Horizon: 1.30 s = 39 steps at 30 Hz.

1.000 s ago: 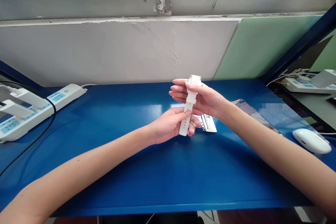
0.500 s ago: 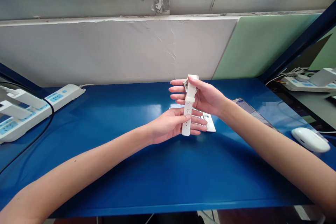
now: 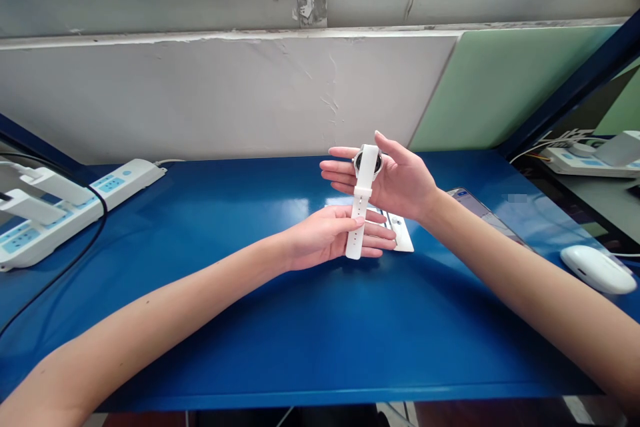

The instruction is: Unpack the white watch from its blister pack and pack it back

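Observation:
A watch with a white strap [image 3: 365, 177] hangs upright above the blue table, its round dark face partly covered by the folded strap. My left hand [image 3: 333, 233] pinches the lower strap end between the thumb and the fingers, which are stretched out behind it. Behind the watch's upper part, my right hand [image 3: 395, 177] is spread palm up, thumb raised off the strap, with the watch face lying against the fingers. Beneath the hands, a white card-like item [image 3: 403, 237] lies on the table, partly hidden.
On the blue table [image 3: 225, 333], a white power strip [image 3: 123, 180] with plugs and a black cable lies at the left. A phone [image 3: 487, 213] and a white mouse-like object [image 3: 597, 269] are at the right. Another power strip [image 3: 575, 160] stands farther right. A wall rises behind.
My right thumb has lifted off the strap and that hand has opened, showing the round watch face. My left hand keeps its pinch. The whole view has shifted slightly.

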Motion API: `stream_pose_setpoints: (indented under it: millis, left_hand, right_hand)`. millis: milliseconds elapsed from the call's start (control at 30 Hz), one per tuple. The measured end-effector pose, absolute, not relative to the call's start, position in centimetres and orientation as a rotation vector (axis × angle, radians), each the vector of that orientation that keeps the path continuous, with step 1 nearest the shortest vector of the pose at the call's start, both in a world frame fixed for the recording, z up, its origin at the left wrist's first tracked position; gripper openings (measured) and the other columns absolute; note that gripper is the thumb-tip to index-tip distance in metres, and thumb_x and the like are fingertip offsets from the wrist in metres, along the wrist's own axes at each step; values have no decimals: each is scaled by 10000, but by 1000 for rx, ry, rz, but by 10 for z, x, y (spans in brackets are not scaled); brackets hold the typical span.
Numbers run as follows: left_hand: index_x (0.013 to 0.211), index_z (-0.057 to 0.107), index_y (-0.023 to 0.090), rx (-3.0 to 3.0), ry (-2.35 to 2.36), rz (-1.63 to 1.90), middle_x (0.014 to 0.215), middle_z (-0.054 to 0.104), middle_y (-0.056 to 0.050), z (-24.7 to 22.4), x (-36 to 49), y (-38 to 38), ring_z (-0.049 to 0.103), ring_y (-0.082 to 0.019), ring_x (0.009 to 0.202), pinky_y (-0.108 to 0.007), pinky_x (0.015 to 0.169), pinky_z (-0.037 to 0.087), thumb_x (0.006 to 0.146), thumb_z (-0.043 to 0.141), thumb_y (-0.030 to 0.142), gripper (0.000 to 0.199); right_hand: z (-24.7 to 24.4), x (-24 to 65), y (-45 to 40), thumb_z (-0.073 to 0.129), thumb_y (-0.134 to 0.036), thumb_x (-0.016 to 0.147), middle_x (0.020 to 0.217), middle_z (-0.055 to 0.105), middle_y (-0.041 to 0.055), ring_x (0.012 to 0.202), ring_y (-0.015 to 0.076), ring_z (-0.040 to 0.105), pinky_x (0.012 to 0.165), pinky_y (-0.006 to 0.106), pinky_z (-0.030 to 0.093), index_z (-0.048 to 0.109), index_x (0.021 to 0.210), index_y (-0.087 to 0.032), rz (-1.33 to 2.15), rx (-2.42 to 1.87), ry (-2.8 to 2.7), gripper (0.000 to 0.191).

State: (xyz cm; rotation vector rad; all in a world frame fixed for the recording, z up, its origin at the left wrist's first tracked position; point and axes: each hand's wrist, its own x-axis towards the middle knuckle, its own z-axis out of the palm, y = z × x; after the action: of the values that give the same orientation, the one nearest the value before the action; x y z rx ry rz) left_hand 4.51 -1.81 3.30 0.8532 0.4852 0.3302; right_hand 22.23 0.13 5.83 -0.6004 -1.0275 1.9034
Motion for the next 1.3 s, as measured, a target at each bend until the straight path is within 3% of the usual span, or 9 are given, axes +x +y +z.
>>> stream_pose_setpoints:
  millis: [300, 800, 1067, 1200, 1300]
  left_hand:
    - [1228, 613, 44, 850, 487, 336, 1227, 679, -261, 32, 46, -18, 717, -282, 1081, -438, 990, 515, 1018, 444, 119, 280]
    - [1240, 614, 56, 841, 438, 336, 1206, 691, -256, 27, 44, -17, 717, -297, 1079, -443, 983, 512, 998, 525, 157, 277]
    - [1213, 625, 46, 833, 487, 342, 1170, 708, -247, 28, 45, -18, 732, -287, 1038, -429, 956, 535, 1003, 490, 142, 267]
    - [1176, 647, 53, 830, 461, 356, 1152, 716, -243, 26, 45, -17, 734, -287, 1027, -431, 960, 531, 986, 550, 164, 241]
    - [1165, 661, 58, 828, 464, 356, 1149, 721, -233, 26, 45, -17, 735, -277, 1021, -424, 965, 530, 990, 548, 169, 237]
  right_hand:
    - [59, 223, 1, 445, -580, 957, 1185, 750, 109, 1196, 264, 656, 1039, 424, 503, 706, 1113, -176, 1886, -626, -1041, 506]
    - [58, 225, 4, 333, -581, 991, 1175, 748, 131, 1067, 249, 710, 995, 412, 530, 694, 1148, -149, 1919, -641, -1008, 585]
    - [56, 225, 5, 248, -464, 1007, 1145, 750, 125, 1005, 240, 712, 982, 419, 518, 658, 1215, -136, 1950, -634, -1013, 565]
    - [54, 227, 7, 291, -401, 998, 931, 748, 86, 817, 207, 696, 883, 394, 549, 666, 1175, -132, 1954, -605, -976, 494]
    - [51, 230, 8, 335, -392, 1020, 699, 619, -7, 624, 144, 601, 804, 330, 551, 687, 1122, -158, 1952, -592, -952, 434]
